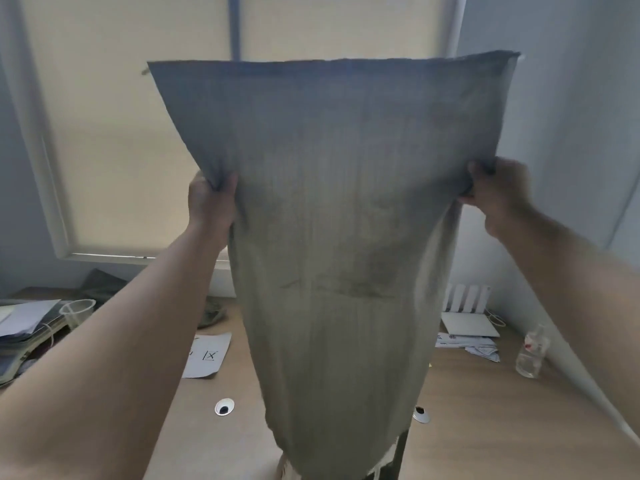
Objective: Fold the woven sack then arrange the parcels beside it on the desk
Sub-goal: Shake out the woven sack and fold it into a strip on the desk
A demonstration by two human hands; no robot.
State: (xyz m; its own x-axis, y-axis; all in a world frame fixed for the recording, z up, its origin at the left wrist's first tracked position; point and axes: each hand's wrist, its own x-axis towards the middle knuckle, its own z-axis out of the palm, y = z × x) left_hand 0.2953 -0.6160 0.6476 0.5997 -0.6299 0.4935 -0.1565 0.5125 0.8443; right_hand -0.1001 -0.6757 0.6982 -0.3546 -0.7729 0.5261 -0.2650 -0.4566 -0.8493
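Observation:
A large grey-beige woven sack (pixel 339 237) hangs in the air in front of me, its top edge standing up against the window and its frayed lower end reaching down to the wooden desk (pixel 502 427). My left hand (pixel 211 202) pinches its left edge and my right hand (pixel 495 192) pinches its right edge, both at mid-height. A white parcel with black print (pixel 207 355) lies flat on the desk left of the sack. More white printed parcels (pixel 467 344) lie to its right. The sack hides the desk's middle.
A clear plastic cup (pixel 77 311) and a pile of papers (pixel 24 323) sit at the far left. At the right stand a small clear bottle (pixel 531 351), a flat white box (pixel 469 323) and a white slatted rack (pixel 467 297). Two cable holes (pixel 224 407) pierce the desk.

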